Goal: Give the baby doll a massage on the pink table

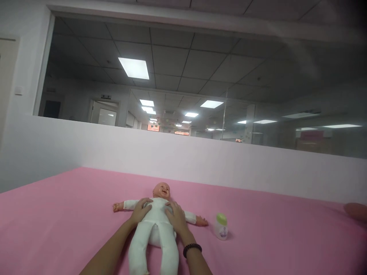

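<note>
A baby doll (158, 214) with a white cloth body lies on its back on the pink surface (258, 233), head away from me and arms spread out. My left hand (141, 210) rests on the side of its chest near the shoulder, fingers spread. On the opposite side of the chest lies my right hand (175, 215), its fingers also apart. Neither hand grips the doll. A dark beaded band circles my right wrist. To the right of the doll's hand stands a small white bottle (221, 227) with a green cap.
Behind the pink surface rises a white wall (183, 160) with a wide window (186, 76) above it. A reddish-brown rounded object (355, 211) sits at the far right edge. A door (7, 84) is at the far left.
</note>
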Demonstrator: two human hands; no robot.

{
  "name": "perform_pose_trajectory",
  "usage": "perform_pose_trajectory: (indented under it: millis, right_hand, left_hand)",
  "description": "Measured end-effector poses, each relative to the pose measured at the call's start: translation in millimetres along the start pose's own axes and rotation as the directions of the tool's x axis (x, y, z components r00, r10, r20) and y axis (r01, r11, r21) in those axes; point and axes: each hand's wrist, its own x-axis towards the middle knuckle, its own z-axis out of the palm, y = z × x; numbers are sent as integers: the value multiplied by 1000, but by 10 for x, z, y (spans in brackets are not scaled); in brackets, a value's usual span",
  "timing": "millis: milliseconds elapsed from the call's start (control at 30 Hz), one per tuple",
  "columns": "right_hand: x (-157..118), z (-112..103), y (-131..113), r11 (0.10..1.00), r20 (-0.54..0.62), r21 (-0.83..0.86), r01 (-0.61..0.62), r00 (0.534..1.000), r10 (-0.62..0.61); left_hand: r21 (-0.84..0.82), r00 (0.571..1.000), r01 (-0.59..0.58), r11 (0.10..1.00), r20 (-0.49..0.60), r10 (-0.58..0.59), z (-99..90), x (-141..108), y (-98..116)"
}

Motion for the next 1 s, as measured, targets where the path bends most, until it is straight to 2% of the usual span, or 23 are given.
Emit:
perform_pose_trajectory:
  millis: [333,533,667,767,833,933,1000]
  right_hand:
    - [13,16,18,1000,-5,-14,10,1000,-11]
    - [-15,-5,-30,1000,-28,25,-4,1000,4]
    - [7,38,44,996,-75,86,27,997,-21]
    - [133,66,153,991,-106,133,23,994,-9]
    - [272,61,215,983,-112,183,-12,993,33]
    - [523,42,279,954,-171,282,-102,973,154]
    - [701,54,320,916,-243,360,-174,931,273]
  left_hand:
    - [13,1000,-6,1000,-13,6,6,24,-58]
    - [20,1000,15,1000,-19,-15,0,-16,76]
    - [84,1000,8,996,-24,-6,8,12,119]
    - [209,999,34,977,-31,-28,56,182,103]
    - [252,995,81,964,-76,-64,128,359,110]
    - [164,961,189,968,-236,-148,309,648,165]
    - [85,924,263,961,-307,-226,466,827,206]
